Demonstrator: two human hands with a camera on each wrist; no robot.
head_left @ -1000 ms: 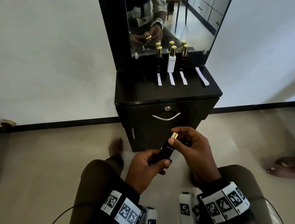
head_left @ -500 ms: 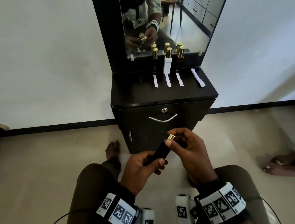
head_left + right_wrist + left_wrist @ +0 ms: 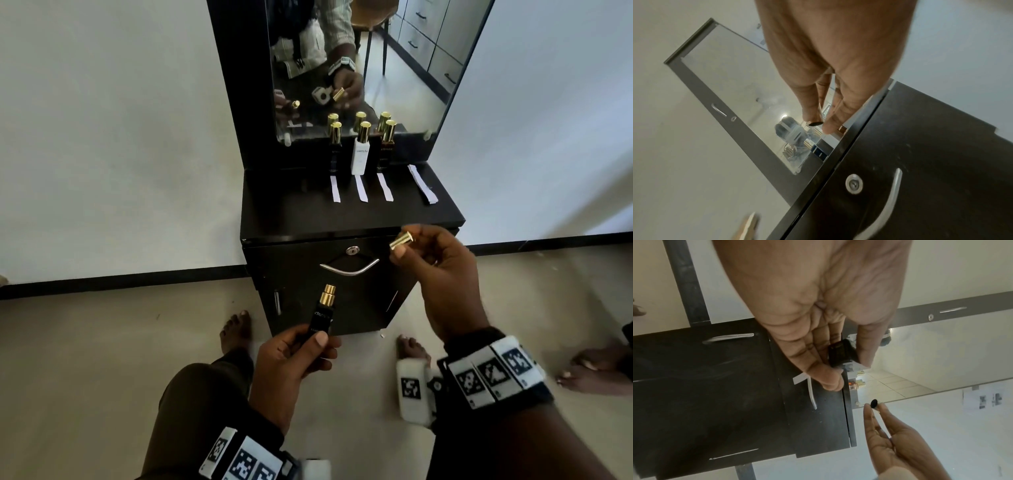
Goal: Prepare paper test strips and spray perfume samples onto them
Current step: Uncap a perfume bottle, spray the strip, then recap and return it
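The left hand (image 3: 291,363) is gripping a black perfume bottle (image 3: 321,320) by its lower half, fingers and thumb curled round it, the bottle tilting up and away from the person in front of the cabinet door (image 3: 342,294). Its gold spray nozzle (image 3: 327,295) is standing bare — the cap is off. On the black cabinet top (image 3: 291,212), three more bottles are standing upright in a row against the mirror (image 3: 394,68): a dark bottle (image 3: 334,150), a white bottle (image 3: 360,154) and a brown bottle (image 3: 385,150), each wearing a gold cap. A white paper strip is lying flat just in front of each one: the left strip (image 3: 335,188), the middle strip (image 3: 360,188), the right strip (image 3: 385,186). Well to their right, a small stack of spare strips (image 3: 422,183) is lying near the top's right edge. The right hand (image 3: 442,274) is hovering in front of the cabinet's front right corner, apart from the bottle, pinching the gold cap (image 3: 401,240) between thumb and fingertips.
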